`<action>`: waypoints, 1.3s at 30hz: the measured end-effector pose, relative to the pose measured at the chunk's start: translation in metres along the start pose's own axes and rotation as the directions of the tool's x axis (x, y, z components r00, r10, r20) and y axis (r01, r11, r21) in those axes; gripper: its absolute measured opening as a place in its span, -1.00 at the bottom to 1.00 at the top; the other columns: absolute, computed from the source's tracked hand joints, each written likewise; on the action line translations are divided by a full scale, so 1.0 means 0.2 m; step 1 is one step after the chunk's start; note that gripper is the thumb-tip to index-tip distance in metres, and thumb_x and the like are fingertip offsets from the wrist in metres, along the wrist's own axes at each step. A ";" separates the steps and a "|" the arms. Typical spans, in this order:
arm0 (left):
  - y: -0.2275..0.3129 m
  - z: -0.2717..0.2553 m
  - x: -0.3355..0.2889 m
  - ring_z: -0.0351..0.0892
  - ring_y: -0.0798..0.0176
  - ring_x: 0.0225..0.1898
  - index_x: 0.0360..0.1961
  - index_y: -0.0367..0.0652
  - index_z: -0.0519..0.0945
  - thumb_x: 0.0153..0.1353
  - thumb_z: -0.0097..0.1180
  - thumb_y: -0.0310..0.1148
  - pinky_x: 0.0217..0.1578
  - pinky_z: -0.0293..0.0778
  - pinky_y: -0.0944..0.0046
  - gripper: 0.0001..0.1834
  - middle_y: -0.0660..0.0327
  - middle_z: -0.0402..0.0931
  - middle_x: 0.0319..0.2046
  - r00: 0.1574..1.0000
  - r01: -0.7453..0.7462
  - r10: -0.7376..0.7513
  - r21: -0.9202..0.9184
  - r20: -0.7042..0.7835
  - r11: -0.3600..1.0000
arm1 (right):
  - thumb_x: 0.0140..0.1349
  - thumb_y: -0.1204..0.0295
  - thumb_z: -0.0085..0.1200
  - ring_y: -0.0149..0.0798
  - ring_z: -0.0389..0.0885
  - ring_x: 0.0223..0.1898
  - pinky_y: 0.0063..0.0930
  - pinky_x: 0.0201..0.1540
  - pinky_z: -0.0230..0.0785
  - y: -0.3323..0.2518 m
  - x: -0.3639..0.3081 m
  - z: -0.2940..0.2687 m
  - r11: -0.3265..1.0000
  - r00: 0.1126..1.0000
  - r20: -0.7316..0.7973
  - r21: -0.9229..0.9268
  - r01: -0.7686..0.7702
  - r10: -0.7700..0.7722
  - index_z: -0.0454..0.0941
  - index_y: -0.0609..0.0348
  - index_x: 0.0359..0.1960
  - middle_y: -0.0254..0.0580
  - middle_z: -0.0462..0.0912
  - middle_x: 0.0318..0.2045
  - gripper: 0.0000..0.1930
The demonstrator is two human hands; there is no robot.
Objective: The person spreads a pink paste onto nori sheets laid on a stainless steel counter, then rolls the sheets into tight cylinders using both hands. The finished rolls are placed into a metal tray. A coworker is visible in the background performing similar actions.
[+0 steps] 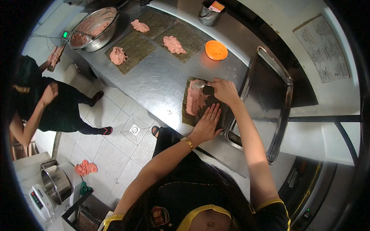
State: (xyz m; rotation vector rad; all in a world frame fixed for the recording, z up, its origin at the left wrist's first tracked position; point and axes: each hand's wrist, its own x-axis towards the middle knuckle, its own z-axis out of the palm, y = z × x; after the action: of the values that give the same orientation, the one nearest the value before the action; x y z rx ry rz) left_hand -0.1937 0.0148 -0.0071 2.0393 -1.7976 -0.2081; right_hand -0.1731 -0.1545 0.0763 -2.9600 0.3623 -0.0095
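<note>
A dark green nori sheet (211, 100) lies on the steel table in front of me, with pink minced meat paste (193, 102) spread along its left part. My right hand (225, 91) grips a metal spoon (199, 84), its bowl resting on the far end of the paste. Flat on the sheet's near right part lies my left hand (207, 125), fingers stretched out and holding nothing. Farther left are three more nori sheets (135, 63), each bearing a mound of pink paste (174, 44). An orange bowl (216, 50) stands beyond my right hand.
Right of my hands lies a large rimmed metal tray (286, 111). A big steel bowl (101, 44) with pink paste stands at the table's far left end. At the back is a metal pail (209, 17). Another person (50, 100) stands left of the table.
</note>
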 end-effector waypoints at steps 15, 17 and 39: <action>-0.03 0.05 0.00 -0.10 -0.20 0.40 0.29 -0.38 0.19 0.23 -0.08 0.08 0.40 -0.28 -0.09 -0.19 -0.20 0.11 0.30 0.999 -0.047 0.046 -0.193 -0.012 0.980 | -0.01 0.50 0.05 -0.10 0.62 -0.37 -0.22 -0.35 0.49 -0.27 -0.34 -0.01 0.996 0.996 -0.056 -0.051 0.072 -0.075 0.57 0.08 -0.01 -0.22 0.52 -0.29 -0.57; -0.02 0.02 0.00 -0.05 -0.20 0.38 0.28 -0.35 0.22 0.21 -0.05 0.07 0.39 -0.27 -0.11 -0.21 -0.18 0.15 0.28 0.997 -0.076 0.071 -0.229 -0.029 0.970 | -0.02 0.49 0.05 -0.10 0.62 -0.38 -0.22 -0.36 0.50 -0.26 -0.33 0.03 0.996 0.992 -0.105 -0.070 0.055 -0.062 0.57 0.10 -0.03 -0.23 0.51 -0.32 -0.58; -0.01 0.04 0.00 -0.12 -0.16 0.41 0.26 -0.51 0.17 0.23 -0.08 0.07 0.40 -0.31 -0.07 -0.16 -0.25 0.10 0.29 0.999 -0.015 0.014 -0.039 -0.030 0.999 | 0.00 0.43 0.01 0.00 0.66 -0.32 -0.17 -0.30 0.53 -0.22 -0.08 -0.05 0.964 0.964 -0.101 -0.087 -0.253 0.244 0.58 0.21 -0.22 -0.07 0.58 -0.25 -0.71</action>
State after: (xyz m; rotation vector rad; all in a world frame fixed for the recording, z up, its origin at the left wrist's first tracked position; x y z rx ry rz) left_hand -0.1951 0.0125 -0.0151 1.9916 -1.7764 -0.2059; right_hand -0.1787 -0.1100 0.0938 -2.9937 0.7668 -0.0965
